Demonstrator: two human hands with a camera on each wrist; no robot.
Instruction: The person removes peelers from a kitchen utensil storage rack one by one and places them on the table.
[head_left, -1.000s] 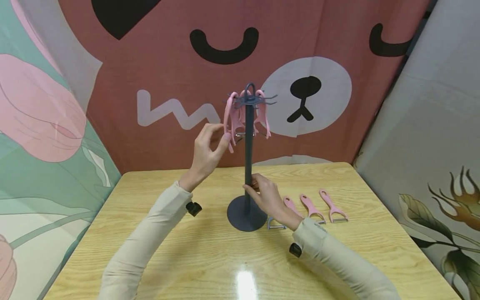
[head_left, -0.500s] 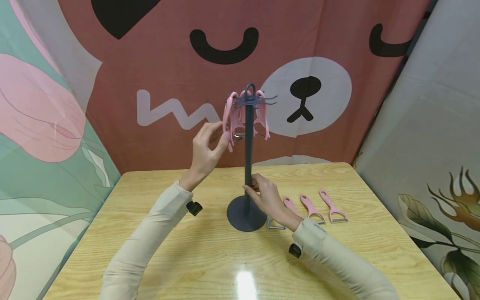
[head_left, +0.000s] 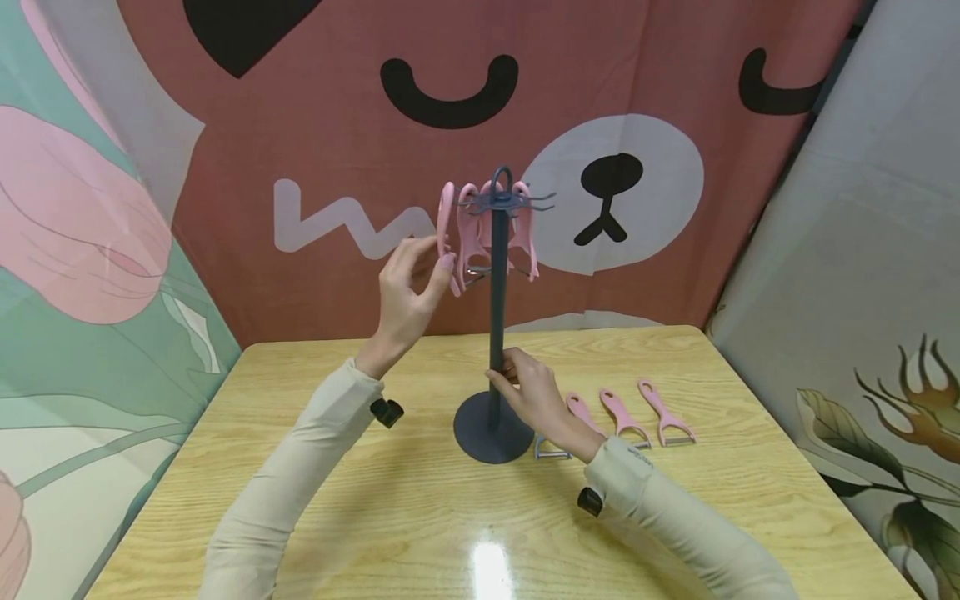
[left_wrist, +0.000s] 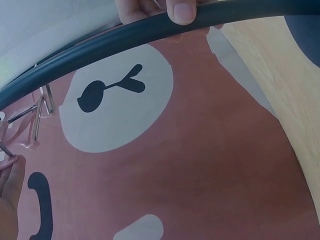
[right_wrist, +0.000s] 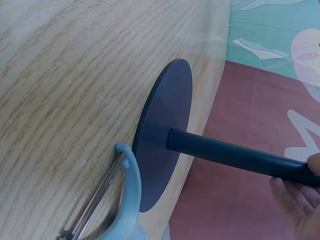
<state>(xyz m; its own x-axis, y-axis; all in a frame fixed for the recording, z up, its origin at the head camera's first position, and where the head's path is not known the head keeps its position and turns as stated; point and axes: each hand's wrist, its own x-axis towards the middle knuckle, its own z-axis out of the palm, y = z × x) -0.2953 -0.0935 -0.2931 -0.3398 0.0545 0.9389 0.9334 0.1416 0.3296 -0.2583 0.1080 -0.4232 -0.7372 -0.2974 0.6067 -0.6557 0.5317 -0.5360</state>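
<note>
My left hand (head_left: 408, 292) pinches a pink peeler (head_left: 446, 212) between thumb and fingers, left of the dark metal hook stand (head_left: 497, 308). The peeler's handle end stands slightly apart from the hooks. Several other pink peelers (head_left: 522, 221) hang from the hooks at the top. My right hand (head_left: 534, 387) grips the pole low down, above the round base (head_left: 480, 433). In the left wrist view, my left fingertips (left_wrist: 11, 190) show at the edge by the peeler blades. The right wrist view shows the pole (right_wrist: 225, 152) held in my right fingers.
On the wooden table (head_left: 337, 500), pink peelers (head_left: 618, 412) lie right of the base, one (head_left: 663, 412) farthest right. Beside the base lies a light blue peeler (right_wrist: 131, 195), partly hidden by my right arm in the head view. A printed cloth (head_left: 337, 125) hangs behind.
My left hand has moved slightly left and up with the pink peeler, whose handle end has come away from the hooks. My right hand has stayed on the pole.
</note>
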